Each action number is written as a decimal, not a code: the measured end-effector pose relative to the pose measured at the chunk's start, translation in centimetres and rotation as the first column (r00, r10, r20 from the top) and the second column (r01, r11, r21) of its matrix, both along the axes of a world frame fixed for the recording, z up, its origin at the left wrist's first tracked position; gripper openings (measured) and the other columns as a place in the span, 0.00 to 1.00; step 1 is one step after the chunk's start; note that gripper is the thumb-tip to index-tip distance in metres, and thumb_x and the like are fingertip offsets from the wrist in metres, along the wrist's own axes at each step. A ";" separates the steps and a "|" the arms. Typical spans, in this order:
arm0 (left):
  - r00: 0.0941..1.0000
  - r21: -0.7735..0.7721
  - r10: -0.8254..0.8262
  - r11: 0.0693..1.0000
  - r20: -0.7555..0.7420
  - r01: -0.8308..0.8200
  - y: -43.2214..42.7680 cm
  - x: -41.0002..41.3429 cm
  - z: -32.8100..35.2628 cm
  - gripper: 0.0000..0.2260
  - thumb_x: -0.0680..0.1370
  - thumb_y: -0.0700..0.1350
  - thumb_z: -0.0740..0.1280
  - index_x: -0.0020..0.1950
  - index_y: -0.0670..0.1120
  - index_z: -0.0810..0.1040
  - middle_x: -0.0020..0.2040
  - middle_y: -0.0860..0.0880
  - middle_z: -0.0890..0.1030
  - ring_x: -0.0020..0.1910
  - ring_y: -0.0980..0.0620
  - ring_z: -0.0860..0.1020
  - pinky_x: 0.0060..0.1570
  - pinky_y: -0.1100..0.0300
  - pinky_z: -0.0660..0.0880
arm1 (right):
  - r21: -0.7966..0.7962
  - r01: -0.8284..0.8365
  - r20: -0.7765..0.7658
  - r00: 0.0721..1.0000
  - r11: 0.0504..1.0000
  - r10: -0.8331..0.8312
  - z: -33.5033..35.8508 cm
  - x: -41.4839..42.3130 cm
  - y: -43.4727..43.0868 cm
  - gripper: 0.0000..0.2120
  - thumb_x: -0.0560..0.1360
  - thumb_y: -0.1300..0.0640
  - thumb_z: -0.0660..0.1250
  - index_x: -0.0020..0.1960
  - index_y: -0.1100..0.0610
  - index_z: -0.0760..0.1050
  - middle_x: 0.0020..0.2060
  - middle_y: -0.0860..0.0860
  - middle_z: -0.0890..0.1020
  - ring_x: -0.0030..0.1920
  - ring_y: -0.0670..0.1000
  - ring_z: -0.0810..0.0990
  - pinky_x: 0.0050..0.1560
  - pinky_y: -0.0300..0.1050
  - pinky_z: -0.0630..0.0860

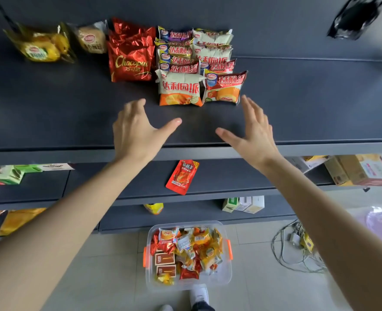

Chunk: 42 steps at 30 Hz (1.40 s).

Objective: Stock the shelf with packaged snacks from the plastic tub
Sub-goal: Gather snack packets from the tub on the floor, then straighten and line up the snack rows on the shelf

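A dark shelf (50,104) carries two rows of pie packets (199,63) beside a red bag (130,52). Both hands, left (136,129) and right (255,133), hover spread wide and empty just before the packets. The snack-filled tub (188,257) sits on the floor below.

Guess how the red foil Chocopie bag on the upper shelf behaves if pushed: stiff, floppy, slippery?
Probably floppy: the red foil bag is crinkled and puffed, so it would likely dent rather than move as a block. Its glossy film likely slides easily on the smooth dark shelf. It looks light for its size.
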<state>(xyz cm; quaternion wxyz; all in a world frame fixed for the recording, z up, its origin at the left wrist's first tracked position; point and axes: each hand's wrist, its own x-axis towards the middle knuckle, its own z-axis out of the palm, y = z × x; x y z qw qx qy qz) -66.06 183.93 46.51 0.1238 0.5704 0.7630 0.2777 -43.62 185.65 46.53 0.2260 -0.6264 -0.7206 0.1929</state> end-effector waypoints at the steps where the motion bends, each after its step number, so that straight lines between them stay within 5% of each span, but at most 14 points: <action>1: 0.999 -0.004 -0.033 0.999 -0.029 0.033 -1.1 0.1 0.2 0.39 0.72 0.65 0.66 0.74 0.43 0.63 0.73 0.45 0.66 0.72 0.45 0.64 0.69 0.51 0.60 | 0.008 -0.046 0.065 0.997 0.999 0.046 0.2 -0.3 -1.1 0.42 0.74 0.38 0.63 0.78 0.53 0.47 0.77 0.50 0.53 0.76 0.51 0.52 0.72 0.50 0.51; 7: 0.966 0.028 -0.188 0.980 -0.179 0.196 -8.1 0.3 0.8 0.39 0.72 0.67 0.58 0.74 0.40 0.65 0.74 0.43 0.66 0.74 0.45 0.62 0.71 0.50 0.58 | 0.002 -0.303 0.312 0.906 0.953 0.288 0.2 -2.3 -7.5 0.42 0.74 0.31 0.53 0.78 0.54 0.47 0.78 0.52 0.52 0.76 0.52 0.53 0.73 0.48 0.51; 12: 0.911 -0.098 -0.302 0.953 -0.283 0.285 -13.1 -0.1 -2.7 0.36 0.76 0.65 0.57 0.74 0.40 0.64 0.74 0.42 0.66 0.73 0.44 0.64 0.71 0.49 0.60 | -0.064 -0.462 0.413 0.795 0.885 0.445 -2.5 -3.1 -11.1 0.43 0.72 0.30 0.48 0.78 0.57 0.52 0.77 0.53 0.56 0.76 0.53 0.55 0.74 0.48 0.49; 19: 0.921 -0.398 -0.334 0.887 -0.202 0.235 -17.9 -0.6 -13.1 0.36 0.77 0.64 0.57 0.77 0.42 0.57 0.77 0.45 0.60 0.75 0.46 0.60 0.71 0.52 0.59 | -0.410 -0.447 0.366 0.718 0.795 0.592 -13.6 -2.9 -14.7 0.42 0.75 0.32 0.52 0.78 0.53 0.42 0.78 0.50 0.46 0.77 0.52 0.48 0.75 0.47 0.45; 27: 0.970 -0.698 -0.218 0.711 -0.105 0.085 -23.5 -2.1 -26.7 0.35 0.79 0.63 0.55 0.77 0.41 0.55 0.77 0.43 0.59 0.75 0.44 0.60 0.71 0.53 0.59 | -0.720 -0.209 0.216 0.839 0.662 0.500 -27.7 0.0 -19.0 0.46 0.70 0.27 0.53 0.78 0.49 0.43 0.78 0.50 0.48 0.77 0.55 0.49 0.75 0.53 0.49; 36: 0.995 -0.821 -0.096 0.568 0.009 0.062 -27.6 -3.8 -39.0 0.35 0.78 0.64 0.53 0.79 0.45 0.51 0.79 0.47 0.54 0.76 0.47 0.56 0.71 0.50 0.59 | -0.819 -0.211 0.122 0.844 0.533 0.521 -42.3 -2.8 -22.8 0.43 0.73 0.32 0.59 0.78 0.47 0.40 0.78 0.49 0.47 0.77 0.55 0.49 0.74 0.57 0.52; 42: 0.993 -0.830 0.041 0.554 0.114 0.073 -29.3 -5.2 -47.0 0.33 0.79 0.63 0.53 0.79 0.47 0.51 0.79 0.49 0.54 0.77 0.50 0.55 0.70 0.52 0.59 | -0.841 -0.229 -0.012 0.913 0.490 0.407 -51.9 -7.1 -25.9 0.45 0.72 0.35 0.65 0.78 0.48 0.45 0.77 0.49 0.53 0.74 0.55 0.59 0.69 0.51 0.64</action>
